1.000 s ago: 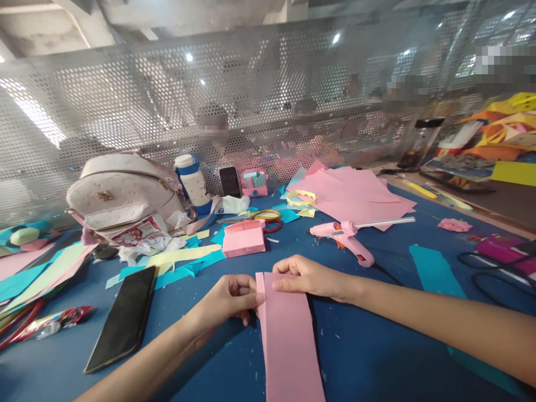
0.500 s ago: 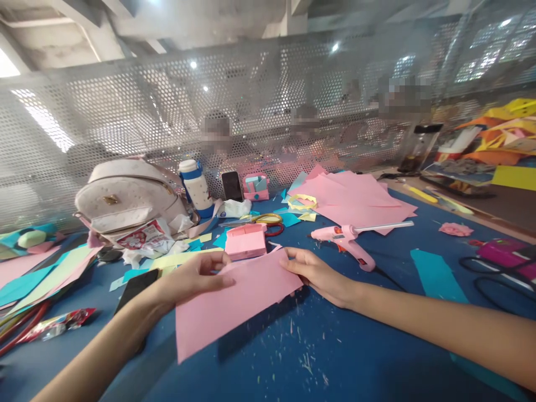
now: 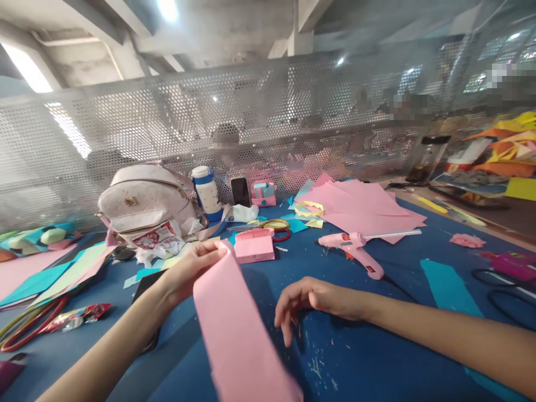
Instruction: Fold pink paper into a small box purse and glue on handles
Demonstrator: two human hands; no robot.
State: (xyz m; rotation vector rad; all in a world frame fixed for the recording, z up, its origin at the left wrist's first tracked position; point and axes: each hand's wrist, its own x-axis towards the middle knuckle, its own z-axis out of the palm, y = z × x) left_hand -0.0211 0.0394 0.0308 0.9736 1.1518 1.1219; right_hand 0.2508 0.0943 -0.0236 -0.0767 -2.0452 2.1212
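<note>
A pink sheet of paper [image 3: 238, 329] hangs from my left hand [image 3: 195, 268], pinched between thumb and fingers at its upper end. The sheet curls at the top, and its lower end runs out of view at the bottom. To its right, my right hand [image 3: 310, 301] hovers low above the blue tabletop [image 3: 355, 357], fingers apart and bent downward, holding nothing. Just beyond the paper sits a small pink paper box [image 3: 254, 247]. Scissors with red and yellow handles [image 3: 276, 228] lie behind that box. A pink glue gun [image 3: 355, 245] rests beyond my right hand.
At the back left stand a pale backpack [image 3: 144, 195] and a white-and-blue bottle [image 3: 206, 192]. A phone [image 3: 240, 192] leans near them. Pink sheets [image 3: 360, 204] are piled at the back right. A blue paper strip [image 3: 450, 285] lies right. A perforated metal screen [image 3: 259, 111] closes the far side.
My right hand has let go of the pink sheet and moved down toward me. The sheet has swung from lying crosswise to pointing toward me, still in my left hand. The view has shifted slightly.
</note>
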